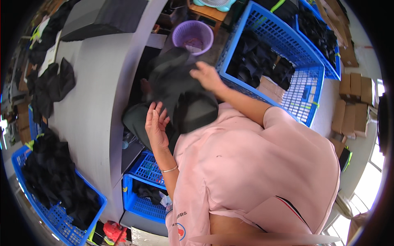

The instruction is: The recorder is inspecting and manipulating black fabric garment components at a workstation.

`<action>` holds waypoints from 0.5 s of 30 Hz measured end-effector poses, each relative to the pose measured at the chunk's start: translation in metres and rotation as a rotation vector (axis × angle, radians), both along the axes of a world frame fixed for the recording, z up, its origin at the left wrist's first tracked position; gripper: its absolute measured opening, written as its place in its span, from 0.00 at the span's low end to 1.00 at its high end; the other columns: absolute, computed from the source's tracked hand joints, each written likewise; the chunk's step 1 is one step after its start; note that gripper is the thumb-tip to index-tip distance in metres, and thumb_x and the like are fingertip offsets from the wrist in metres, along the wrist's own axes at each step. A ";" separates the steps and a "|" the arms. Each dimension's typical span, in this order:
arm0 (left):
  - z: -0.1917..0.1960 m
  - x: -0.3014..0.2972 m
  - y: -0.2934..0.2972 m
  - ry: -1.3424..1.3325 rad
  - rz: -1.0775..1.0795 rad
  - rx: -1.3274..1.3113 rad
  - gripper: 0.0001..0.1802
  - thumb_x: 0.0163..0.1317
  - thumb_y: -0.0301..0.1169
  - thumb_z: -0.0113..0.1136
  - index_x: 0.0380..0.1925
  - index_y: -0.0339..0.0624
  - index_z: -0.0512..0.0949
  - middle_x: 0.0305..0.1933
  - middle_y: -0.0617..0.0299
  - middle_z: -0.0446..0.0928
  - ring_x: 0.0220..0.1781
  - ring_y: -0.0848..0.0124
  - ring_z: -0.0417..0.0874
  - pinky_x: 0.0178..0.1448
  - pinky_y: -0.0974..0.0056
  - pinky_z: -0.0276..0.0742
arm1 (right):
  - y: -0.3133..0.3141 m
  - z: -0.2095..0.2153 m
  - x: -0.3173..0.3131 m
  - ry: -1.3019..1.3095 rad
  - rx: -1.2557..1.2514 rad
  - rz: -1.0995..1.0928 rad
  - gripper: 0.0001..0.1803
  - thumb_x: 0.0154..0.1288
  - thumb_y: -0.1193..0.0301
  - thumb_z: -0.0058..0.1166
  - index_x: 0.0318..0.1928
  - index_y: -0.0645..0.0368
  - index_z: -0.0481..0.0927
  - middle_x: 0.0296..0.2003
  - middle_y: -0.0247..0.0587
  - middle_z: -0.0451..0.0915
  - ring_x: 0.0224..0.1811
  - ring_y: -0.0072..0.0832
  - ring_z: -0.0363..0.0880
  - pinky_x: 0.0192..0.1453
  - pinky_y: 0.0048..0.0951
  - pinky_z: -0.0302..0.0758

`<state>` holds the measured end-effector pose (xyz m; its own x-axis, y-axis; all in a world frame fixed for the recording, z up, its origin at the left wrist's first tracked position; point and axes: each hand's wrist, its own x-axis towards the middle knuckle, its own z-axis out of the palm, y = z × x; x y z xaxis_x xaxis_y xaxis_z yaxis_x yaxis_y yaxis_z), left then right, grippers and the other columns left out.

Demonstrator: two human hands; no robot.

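Note:
A black fabric item [180, 88] with a rounded end lies over my lap, smeared by motion, so its exact kind is unclear. To its left is my left hand [156, 125], palm turned up and fingers stretched apart, holding nothing. My right hand [207, 77] is at the item's upper right edge with its fingers bent. Blur hides whether those fingers grip the fabric or only lie beside it. Dark trousers [137, 121] show under the item.
A grey worktable [92, 82] runs along my left, with black cloth [53, 84] on it. Blue crates [316, 88] of black pieces stand to the right; another blue crate [88, 227] is at lower left. A purple basket [193, 35] stands ahead. Cardboard boxes [349, 117] are stacked far right.

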<state>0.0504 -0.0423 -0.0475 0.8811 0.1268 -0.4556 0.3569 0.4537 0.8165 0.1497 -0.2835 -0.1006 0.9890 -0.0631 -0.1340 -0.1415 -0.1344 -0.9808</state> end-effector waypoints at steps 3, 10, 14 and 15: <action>-0.017 -0.006 0.000 0.064 -0.054 0.017 0.26 0.72 0.37 0.58 0.65 0.35 0.69 0.65 0.49 0.75 0.61 0.62 0.81 0.60 0.60 0.79 | -0.089 -0.025 -0.003 0.085 -0.156 -0.296 0.11 0.64 0.67 0.60 0.34 0.60 0.74 0.25 0.27 0.68 0.29 0.18 0.64 0.31 0.28 0.66; -0.043 -0.024 0.012 0.100 -0.054 0.032 0.23 0.72 0.34 0.56 0.63 0.34 0.71 0.62 0.50 0.76 0.61 0.61 0.79 0.61 0.59 0.78 | -0.344 -0.045 -0.064 0.054 -0.339 -0.647 0.11 0.67 0.67 0.57 0.41 0.62 0.82 0.33 0.33 0.80 0.36 0.19 0.73 0.43 0.26 0.72; -0.046 -0.023 0.007 0.065 -0.084 0.083 0.21 0.72 0.33 0.57 0.61 0.35 0.73 0.60 0.52 0.77 0.61 0.62 0.80 0.60 0.59 0.79 | -0.457 -0.064 -0.128 0.169 -0.649 -0.713 0.30 0.69 0.55 0.57 0.64 0.61 0.75 0.52 0.45 0.82 0.53 0.29 0.80 0.58 0.29 0.73; -0.047 -0.022 0.006 0.076 -0.058 0.083 0.21 0.72 0.33 0.57 0.61 0.35 0.73 0.60 0.52 0.77 0.61 0.62 0.80 0.60 0.59 0.79 | -0.476 -0.072 -0.142 0.478 -1.130 -0.750 0.35 0.70 0.48 0.53 0.67 0.61 0.71 0.57 0.55 0.79 0.56 0.40 0.80 0.61 0.37 0.73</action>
